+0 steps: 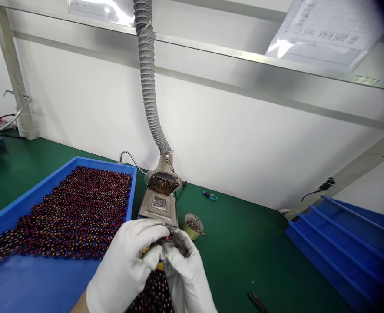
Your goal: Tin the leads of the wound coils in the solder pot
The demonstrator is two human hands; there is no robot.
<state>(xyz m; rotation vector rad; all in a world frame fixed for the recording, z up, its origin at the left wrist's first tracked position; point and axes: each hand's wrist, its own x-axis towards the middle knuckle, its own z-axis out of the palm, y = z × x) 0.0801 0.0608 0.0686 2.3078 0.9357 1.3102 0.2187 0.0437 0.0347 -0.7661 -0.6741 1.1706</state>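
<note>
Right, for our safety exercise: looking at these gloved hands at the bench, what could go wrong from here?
The cup appears close beyond the right hand; a forward nudge might tip it.

That hand's fingertips look stained, so grime might rub onto the small part.

If the left hand slips, the part might drop among the dark pieces below.

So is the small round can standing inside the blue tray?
No, the can stands on the green table, well to the right of the blue tray in the picture.
</note>
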